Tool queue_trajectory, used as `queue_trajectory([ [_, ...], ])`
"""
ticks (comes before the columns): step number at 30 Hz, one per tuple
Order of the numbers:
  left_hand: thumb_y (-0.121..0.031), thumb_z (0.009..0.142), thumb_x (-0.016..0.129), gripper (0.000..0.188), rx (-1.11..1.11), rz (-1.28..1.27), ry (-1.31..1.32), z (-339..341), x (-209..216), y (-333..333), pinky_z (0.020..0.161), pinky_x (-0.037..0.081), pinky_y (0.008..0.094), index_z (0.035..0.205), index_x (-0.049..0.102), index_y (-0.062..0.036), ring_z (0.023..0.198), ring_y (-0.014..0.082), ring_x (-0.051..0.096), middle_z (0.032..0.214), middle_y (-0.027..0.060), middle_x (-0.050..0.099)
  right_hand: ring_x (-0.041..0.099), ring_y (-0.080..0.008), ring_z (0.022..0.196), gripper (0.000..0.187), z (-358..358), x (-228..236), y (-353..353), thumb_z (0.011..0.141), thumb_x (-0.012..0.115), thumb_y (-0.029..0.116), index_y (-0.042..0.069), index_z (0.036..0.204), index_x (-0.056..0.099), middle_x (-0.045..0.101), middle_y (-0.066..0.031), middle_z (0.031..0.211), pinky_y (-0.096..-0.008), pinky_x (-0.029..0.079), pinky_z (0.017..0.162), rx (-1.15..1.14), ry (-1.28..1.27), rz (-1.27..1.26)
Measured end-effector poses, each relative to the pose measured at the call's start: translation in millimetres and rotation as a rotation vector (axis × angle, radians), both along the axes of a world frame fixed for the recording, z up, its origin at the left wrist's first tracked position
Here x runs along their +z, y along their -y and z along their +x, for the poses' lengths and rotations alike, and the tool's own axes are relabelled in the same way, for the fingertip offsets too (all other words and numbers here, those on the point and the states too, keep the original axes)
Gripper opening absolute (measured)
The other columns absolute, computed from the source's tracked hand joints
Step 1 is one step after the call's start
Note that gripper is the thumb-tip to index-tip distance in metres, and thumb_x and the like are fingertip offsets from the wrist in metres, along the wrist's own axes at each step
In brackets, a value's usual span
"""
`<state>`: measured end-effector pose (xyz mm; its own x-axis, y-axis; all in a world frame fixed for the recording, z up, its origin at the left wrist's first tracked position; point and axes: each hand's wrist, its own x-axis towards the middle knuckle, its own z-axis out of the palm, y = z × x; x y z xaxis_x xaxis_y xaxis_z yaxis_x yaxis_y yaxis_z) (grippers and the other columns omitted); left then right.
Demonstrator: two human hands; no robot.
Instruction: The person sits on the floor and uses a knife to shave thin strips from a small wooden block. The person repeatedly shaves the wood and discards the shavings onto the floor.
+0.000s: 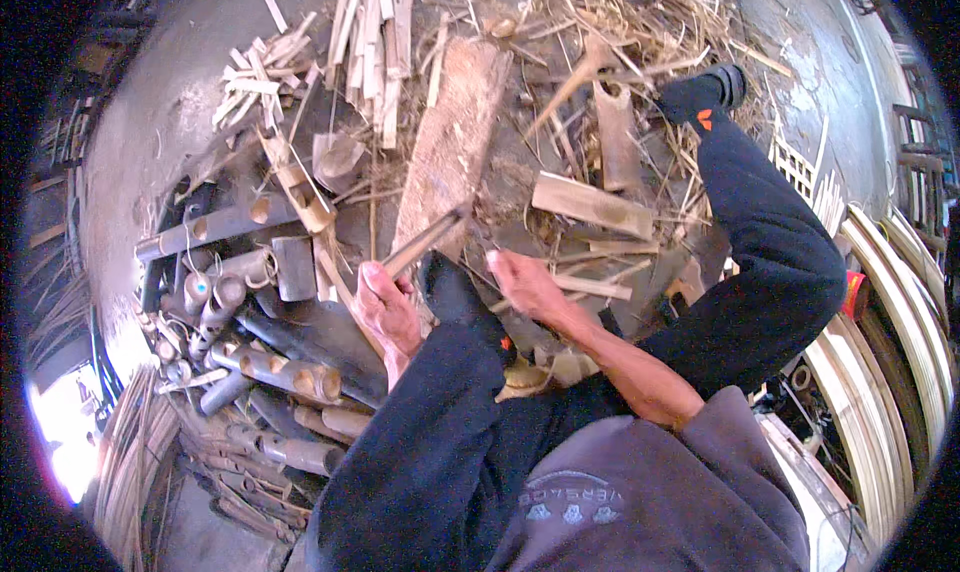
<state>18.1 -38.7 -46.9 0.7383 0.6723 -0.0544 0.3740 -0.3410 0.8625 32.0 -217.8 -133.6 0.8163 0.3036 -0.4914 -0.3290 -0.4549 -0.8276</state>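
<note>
My left hand (385,307) is closed round the near end of a short split bamboo piece (430,240), which points up and to the right. Its far end lies over the lower part of a long, rough wooden board (455,122). To the right, my right hand (525,284) is closed, close to the bamboo piece's far end. A thin dark shape runs up from its fingers, but what the hand holds is too unclear to name. My dark-clothed foot (450,287) rests between the two hands.
Cut bamboo tubes (285,372) are heaped at the left. Pale split sticks (375,42) lie beyond the board, with shavings (650,22) at the far right. A split bamboo slab (592,207) lies past my right hand. Long curved-looking strips (865,402) stand at the right.
</note>
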Motion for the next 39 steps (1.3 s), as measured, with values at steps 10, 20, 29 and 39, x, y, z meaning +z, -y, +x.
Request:
queue_trajectory([
  [10, -0.032, 0.097, 0.04, 0.042, 0.008, 0.165, -0.088, -27.0, -0.6, -11.8, 0.05, 0.041, 0.0397, 0.079, 0.058, 0.0016, 0.051, 0.0258, 0.055, 0.062, 0.0153, 0.06, 0.06, -0.0467, 0.084, 0.04, -2.2, 64.2, -41.0, 0.095, 0.047, 0.038, 0.001, 0.084, 0.059, 0.062, -0.027, 0.084, -0.0505, 0.047, 0.07, 0.287, 0.082, 0.15],
  [20, -0.022, 0.098, 0.04, 0.035, -0.033, 0.214, -0.094, -3.8, 8.2, 0.9, 0.047, 0.044, 0.0378, 0.072, 0.052, -0.0013, 0.047, 0.0232, 0.057, 0.053, 0.011, 0.056, 0.061, -0.0422, 0.075, 0.039, 22.1, 53.1, -7.3, 0.096, 0.046, 0.036, 0.0, 0.094, 0.059, 0.062, -0.0241, 0.077, -0.0459, 0.046, 0.066, 0.141, 0.066, -0.031],
  [29, -0.027, 0.1, 0.039, 0.041, 0.033, 0.084, -0.08, 27.6, 5.0, -20.7, 0.047, 0.038, 0.034, 0.073, 0.052, 0.001, 0.048, 0.0184, 0.049, 0.054, 0.0091, 0.05, 0.061, -0.0432, 0.078, 0.042, 42.3, 32.9, -6.2, 0.096, 0.044, 0.039, 0.0, 0.095, 0.058, 0.061, -0.0263, 0.081, -0.048, 0.047, 0.068, 0.153, -0.092, -0.117],
  [39, -0.03, 0.1, 0.039, 0.041, -0.025, 0.138, -0.091, 45.1, 14.5, -0.6, 0.047, 0.038, 0.0317, 0.074, 0.051, -0.0009, 0.048, 0.0181, 0.049, 0.055, 0.0079, 0.05, 0.061, -0.0188, 0.068, 0.041, 47.1, 6.9, -5.5, 0.096, 0.046, 0.038, 0.003, 0.083, 0.06, 0.061, -0.018, 0.07, -0.0406, 0.045, 0.061, 0.04, 0.041, 0.021],
])
